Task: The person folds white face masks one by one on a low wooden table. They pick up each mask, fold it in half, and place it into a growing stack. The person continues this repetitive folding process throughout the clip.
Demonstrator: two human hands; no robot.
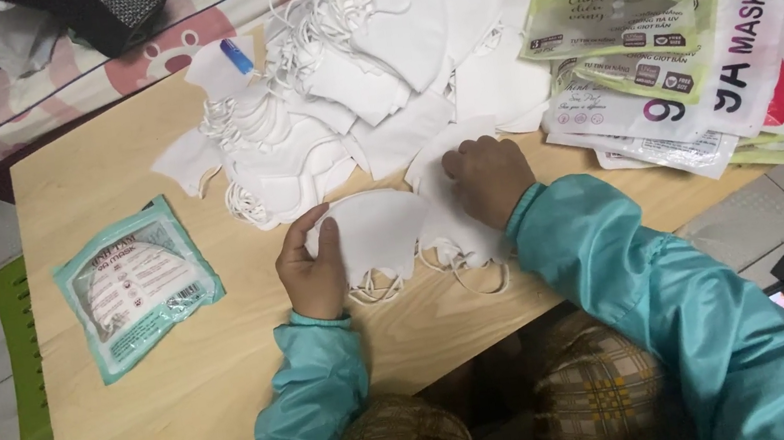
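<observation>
Fingers of the left hand [311, 273] pinch a white mask [376, 232] while the right hand [487, 177] presses, seemingly flat, on another mask [454, 232]; best keep edges aligned.

The desk [136, 425] is pale wood with a faint grain. The masks [361, 63] piled at its far side are plain white, loops too. A packet [136, 284] near the desk's left edge is teal and white. The packets [694, 59] stacked on its right side are light green, white and pink. Both sleeves [645, 298] at the desk's near edge are turquoise, over brown checked trousers [597, 395].
</observation>
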